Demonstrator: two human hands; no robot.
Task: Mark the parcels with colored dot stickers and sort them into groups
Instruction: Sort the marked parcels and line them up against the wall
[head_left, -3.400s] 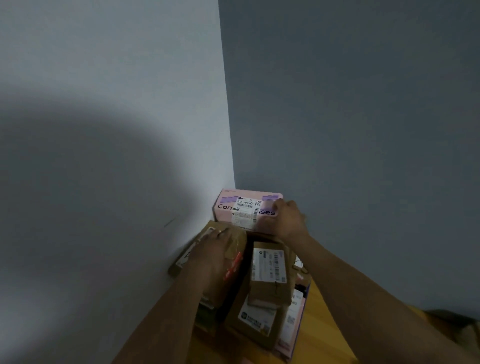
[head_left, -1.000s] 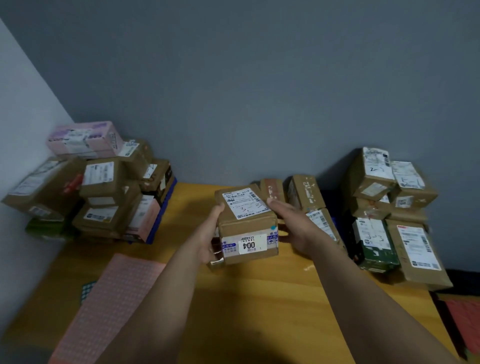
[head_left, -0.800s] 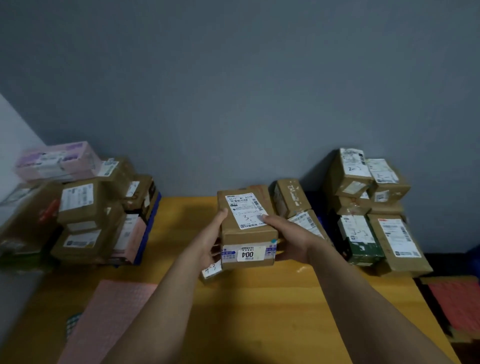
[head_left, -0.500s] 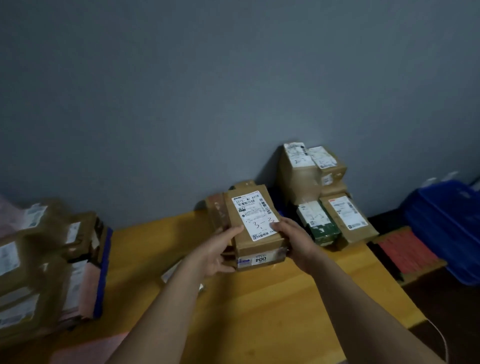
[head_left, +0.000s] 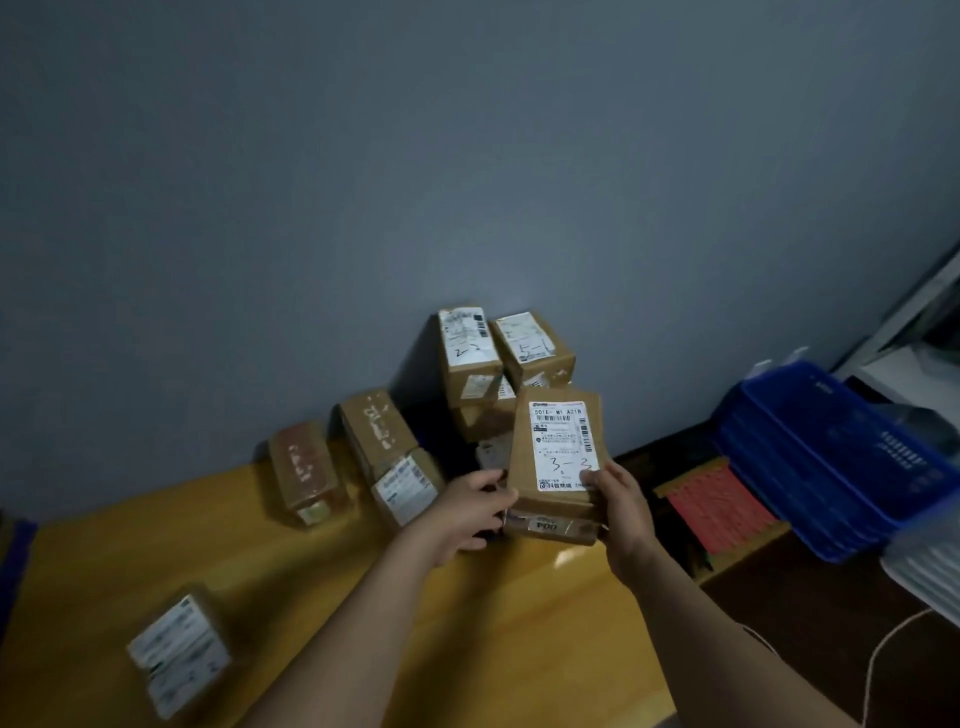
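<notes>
Stray parcel (head_left: 179, 649) lies alone at left, while left hand (head_left: 467, 512) and right hand (head_left: 621, 506), fingers curled round its sides, hold the labelled parcel (head_left: 558, 452) just before the wall-side pile (head_left: 535, 345); no dot visible, so sorting looks roughly midway.

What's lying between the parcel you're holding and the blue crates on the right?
Head view: a red sticker sheet lies between the held parcel and the blue crates.

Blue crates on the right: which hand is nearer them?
Right. The right hand grips the held parcel on the side facing the blue crates; the left hand grips its far side.
</notes>
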